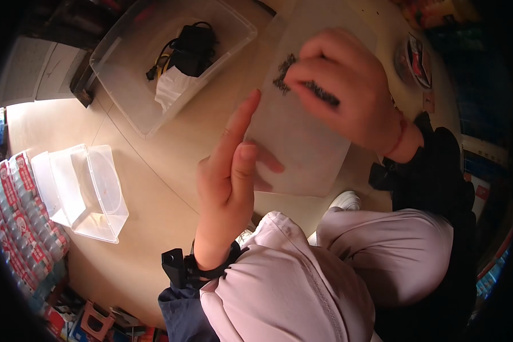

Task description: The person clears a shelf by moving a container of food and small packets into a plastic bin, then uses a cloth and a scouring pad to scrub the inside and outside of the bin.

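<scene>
A large translucent plastic sheet (302, 154) lies in front of me. At its left edge is my left hand (222, 176), index finger stretched along the edge and thumb raised. Its other fingers show dimly through the plastic, curled under the sheet. Over the upper part of the sheet, my right hand (347, 85) is closed, palm side down, around a bunch of small dark pieces (322, 94) that look like screws. Close to its fingertips a loose heap of the same dark pieces (282, 77) lies on the sheet.
A clear plastic box (119, 97) holds a black power adapter (194, 48), cables and a white bag. Another clear container (105, 182) stands at left beside shrink-wrapped cans (25, 222). A round container (413, 62) sits at upper right. My knees (290, 268) are close below.
</scene>
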`<act>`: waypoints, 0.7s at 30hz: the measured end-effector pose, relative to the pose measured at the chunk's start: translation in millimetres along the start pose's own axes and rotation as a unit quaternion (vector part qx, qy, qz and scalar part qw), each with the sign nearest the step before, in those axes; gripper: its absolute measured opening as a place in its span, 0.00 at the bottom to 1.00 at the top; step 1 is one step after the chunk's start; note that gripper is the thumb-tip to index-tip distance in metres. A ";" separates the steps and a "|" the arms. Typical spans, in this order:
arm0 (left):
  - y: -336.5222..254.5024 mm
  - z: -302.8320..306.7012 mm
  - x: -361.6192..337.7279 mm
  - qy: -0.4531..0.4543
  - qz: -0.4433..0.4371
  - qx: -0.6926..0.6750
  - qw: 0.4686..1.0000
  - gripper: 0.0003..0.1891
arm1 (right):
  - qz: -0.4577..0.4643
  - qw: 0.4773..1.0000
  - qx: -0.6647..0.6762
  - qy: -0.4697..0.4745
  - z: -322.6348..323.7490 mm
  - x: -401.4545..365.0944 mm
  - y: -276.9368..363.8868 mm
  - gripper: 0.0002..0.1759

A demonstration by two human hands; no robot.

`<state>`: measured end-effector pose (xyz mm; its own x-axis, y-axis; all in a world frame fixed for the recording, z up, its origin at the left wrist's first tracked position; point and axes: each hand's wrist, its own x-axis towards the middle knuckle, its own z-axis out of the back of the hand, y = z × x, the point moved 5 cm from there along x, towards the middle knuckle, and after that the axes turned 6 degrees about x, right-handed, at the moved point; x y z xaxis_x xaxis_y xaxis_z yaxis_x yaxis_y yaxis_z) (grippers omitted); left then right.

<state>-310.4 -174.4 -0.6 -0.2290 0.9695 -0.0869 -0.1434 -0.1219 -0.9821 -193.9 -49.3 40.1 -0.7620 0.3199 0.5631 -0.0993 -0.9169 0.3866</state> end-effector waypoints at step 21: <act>-0.2 1.3 -0.2 -0.004 -0.006 -0.001 1.000 0.32 | -0.035 0.999 -0.002 0.041 -5.9 -5.8 7.9 0.10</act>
<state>-311.5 -174.8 -0.2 -0.2355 0.9691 -0.0734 -0.1450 -0.1097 -0.9833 -194.1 -59.8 35.6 -0.8034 0.3627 0.4722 -0.1572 -0.8942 0.4193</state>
